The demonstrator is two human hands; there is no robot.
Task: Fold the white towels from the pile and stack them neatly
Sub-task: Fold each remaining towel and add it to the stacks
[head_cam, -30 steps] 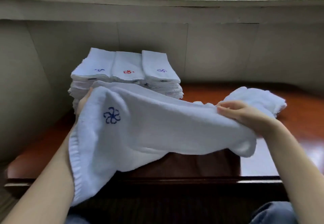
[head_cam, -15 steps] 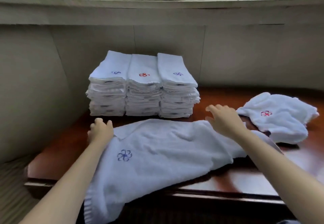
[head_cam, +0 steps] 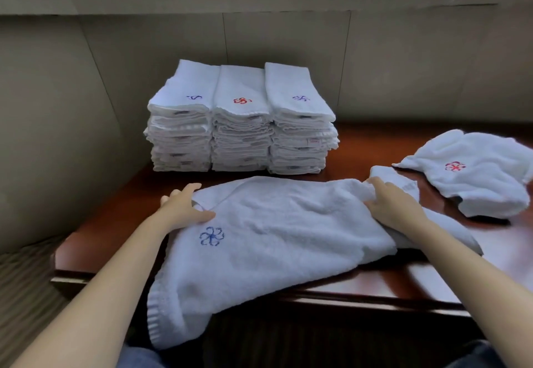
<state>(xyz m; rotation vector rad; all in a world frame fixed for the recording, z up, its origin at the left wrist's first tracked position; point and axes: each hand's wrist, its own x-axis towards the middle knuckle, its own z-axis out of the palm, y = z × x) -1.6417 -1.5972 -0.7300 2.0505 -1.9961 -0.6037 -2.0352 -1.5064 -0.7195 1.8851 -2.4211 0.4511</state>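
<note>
A: What's on the far left?
B: Beige wall (head_cam: 57, 125), then the dark red wood table (head_cam: 115, 223) w/ its near edge across the bottom
A: And the stacks?
B: Three stacks of folded towels (head_cam: 240, 119) side by side at the back, touching each other; blue mark on the left top one, red in the middle, blue on the right
A: Left hand?
B: Left hand (head_cam: 184, 209) lies on the upper left corner of the spread towel (head_cam: 274, 240), fingers fairly straight, thumb over a turned-back flap, just above the blue flower mark (head_cam: 212, 236)
A: Where's that towel?
B: Flat on the table in front of the stacks, lower left corner hanging over the near edge
A: Right hand?
B: Right hand (head_cam: 395, 206) curls round the bunched right end of the same towel
A: Further right?
B: Crumpled towel (head_cam: 476, 174) w/ a red flower mark, apart from the spread one
</note>
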